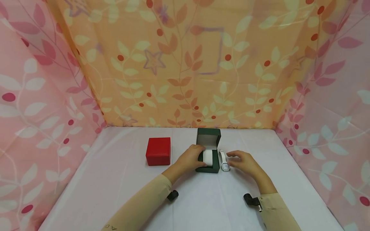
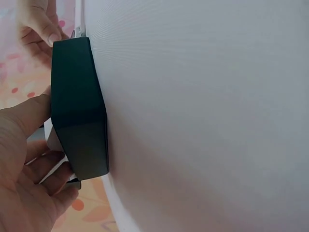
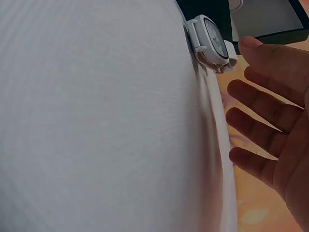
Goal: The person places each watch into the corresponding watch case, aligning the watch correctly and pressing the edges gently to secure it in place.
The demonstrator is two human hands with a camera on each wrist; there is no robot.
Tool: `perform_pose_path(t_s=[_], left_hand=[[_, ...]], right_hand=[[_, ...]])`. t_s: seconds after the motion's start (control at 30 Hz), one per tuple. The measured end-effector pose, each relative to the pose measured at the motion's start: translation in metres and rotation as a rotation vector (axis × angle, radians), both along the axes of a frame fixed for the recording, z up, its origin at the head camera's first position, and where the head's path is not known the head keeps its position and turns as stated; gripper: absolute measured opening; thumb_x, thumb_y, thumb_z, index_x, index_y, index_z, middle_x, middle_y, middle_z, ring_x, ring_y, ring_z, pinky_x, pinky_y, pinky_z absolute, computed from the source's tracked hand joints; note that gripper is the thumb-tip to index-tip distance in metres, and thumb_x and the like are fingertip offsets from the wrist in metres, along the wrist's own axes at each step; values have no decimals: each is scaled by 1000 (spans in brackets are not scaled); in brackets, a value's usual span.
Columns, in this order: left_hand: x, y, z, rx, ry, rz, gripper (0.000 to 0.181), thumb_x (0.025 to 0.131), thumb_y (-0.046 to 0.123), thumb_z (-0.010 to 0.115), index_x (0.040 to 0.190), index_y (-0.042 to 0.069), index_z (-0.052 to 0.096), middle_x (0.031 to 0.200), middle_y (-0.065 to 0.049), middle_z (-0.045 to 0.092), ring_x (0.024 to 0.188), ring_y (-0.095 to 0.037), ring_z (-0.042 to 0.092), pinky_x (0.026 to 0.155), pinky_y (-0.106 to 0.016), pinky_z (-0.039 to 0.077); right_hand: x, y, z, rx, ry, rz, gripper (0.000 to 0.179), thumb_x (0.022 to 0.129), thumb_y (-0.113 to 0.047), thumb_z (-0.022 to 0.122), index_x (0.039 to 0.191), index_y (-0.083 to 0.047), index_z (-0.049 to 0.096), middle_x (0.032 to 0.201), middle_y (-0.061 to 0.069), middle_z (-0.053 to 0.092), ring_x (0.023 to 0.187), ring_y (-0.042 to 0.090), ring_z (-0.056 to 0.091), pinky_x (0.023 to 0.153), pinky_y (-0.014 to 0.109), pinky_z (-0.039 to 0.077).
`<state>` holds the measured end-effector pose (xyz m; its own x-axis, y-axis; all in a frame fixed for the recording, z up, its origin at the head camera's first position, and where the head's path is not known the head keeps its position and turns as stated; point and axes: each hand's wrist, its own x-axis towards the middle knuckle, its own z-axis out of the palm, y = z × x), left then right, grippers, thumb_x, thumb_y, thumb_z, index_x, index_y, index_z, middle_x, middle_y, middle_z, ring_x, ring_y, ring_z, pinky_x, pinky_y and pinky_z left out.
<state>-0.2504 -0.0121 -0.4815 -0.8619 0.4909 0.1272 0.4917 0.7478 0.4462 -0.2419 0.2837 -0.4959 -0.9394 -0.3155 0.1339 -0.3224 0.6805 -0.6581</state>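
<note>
A dark green watch box (image 1: 207, 170) stands with its lid raised, a white cushion (image 1: 207, 158) inside. My left hand (image 1: 189, 158) reaches over its left side and holds the cushion, thumb at the front end and fingers at the back. In the left wrist view, the box wall (image 2: 77, 82) partly hides the thumb and cushion. Just right of the box, a white wristwatch (image 1: 224, 165) rests on the table with its strap looped. Beside it is my right hand (image 1: 242, 162), fingers spread and apart from the watch; the right wrist view shows the watch (image 3: 215, 41) near the thumb.
To the left sits a closed red box (image 1: 158, 151). A white cloth (image 1: 124, 186) covers the table. Patterned curtains hang behind (image 1: 179, 64) and on both sides, the back one along the table's far edge.
</note>
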Motion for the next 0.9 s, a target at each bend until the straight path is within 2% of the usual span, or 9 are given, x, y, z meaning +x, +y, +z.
perform_pose_path(t_s=[0.17,0.37,0.5,0.77,0.9], left_hand=[[1,3,1,-22,-4,20,70,81,33,89,140,9,60,137,-5,63,129,-21,53,110,-34,47],[3,8,4,-83,31,35,73,80,37,89,140,8,60,137,-7,63,128,-24,54,108,-35,49],[4,11,5,-108,33,51,75,80,38,89,141,8,59,139,-7,63,129,-24,54,109,-36,49],[5,12,4,-79,6,88,73,80,35,89,140,7,59,138,-8,62,128,-25,53,108,-38,50],[5,12,3,-79,-5,100,74,80,35,89,141,8,59,138,-8,62,128,-25,53,107,-39,51]], right_hand=[[-1,2,-3,24,-24,24,45,84,-25,85,123,-8,72,122,10,72,123,37,61,108,59,43],[-3,1,-7,45,-38,35,47,82,-22,87,122,-3,72,121,13,73,121,38,63,107,59,44],[-3,1,-6,68,-23,48,48,80,-22,87,121,-2,72,120,14,73,122,40,62,107,60,43],[-4,-1,-6,106,11,98,39,82,-22,86,115,-5,76,110,6,77,116,37,65,104,58,46],[-3,-4,-4,100,-11,106,38,81,-22,86,114,-5,76,108,4,77,112,32,67,103,56,47]])
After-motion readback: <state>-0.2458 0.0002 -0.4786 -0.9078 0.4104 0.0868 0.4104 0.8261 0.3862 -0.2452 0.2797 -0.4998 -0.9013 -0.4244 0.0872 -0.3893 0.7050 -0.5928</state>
